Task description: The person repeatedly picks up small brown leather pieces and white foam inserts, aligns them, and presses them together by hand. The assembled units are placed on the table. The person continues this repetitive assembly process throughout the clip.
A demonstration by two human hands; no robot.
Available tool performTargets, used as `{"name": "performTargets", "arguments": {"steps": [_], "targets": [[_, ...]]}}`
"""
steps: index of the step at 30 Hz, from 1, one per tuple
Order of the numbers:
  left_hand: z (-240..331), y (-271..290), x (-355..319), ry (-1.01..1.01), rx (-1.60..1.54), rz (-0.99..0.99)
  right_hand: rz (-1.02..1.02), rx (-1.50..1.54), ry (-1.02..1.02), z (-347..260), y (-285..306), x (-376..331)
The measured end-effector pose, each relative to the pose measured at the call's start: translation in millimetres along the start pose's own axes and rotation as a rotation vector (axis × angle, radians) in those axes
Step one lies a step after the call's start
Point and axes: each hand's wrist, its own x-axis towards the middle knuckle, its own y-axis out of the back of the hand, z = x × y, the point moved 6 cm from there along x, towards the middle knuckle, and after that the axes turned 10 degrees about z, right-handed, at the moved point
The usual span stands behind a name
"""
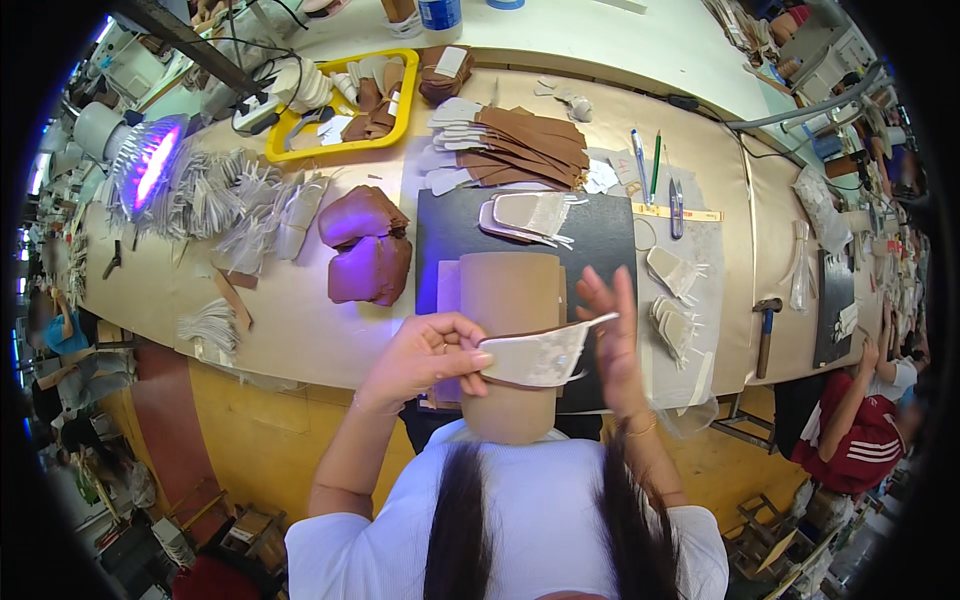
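Observation:
My left hand (432, 355) pinches one end of a pale, tapered leather piece (530, 360) with a brown edge, thumb on top. A thin white strip sticks out at its far end, beside my right hand (620, 345). That hand is raised with its fingers stretched, holding nothing. Under the piece is a tan, rounded form (510, 285), in front of a black mat (437, 225). Similar pale pieces with white threads (527, 213) rest on the mat's far part. More of them (673, 325) lie to the right.
Stacked brown leather strips (530, 145) lie beyond the mat. Brown leather bundles (368, 245) sit left, near a lit lamp (150, 165) and a yellow tray (411, 90). On the right are small scissors (677, 208), pens, a ruler (690, 213) and a hammer (766, 335). A co-worker (850, 430) sits right.

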Motion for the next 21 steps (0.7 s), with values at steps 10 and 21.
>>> {"name": "performTargets", "arguments": {"steps": [10,21], "targets": [[85,97,9,-0.654,0.299,0.695,0.118,-0.006,0.029,-31,7,112],[43,177,0,-0.499,0.634,0.780,0.342,-0.847,0.351,13,4,131]]}}
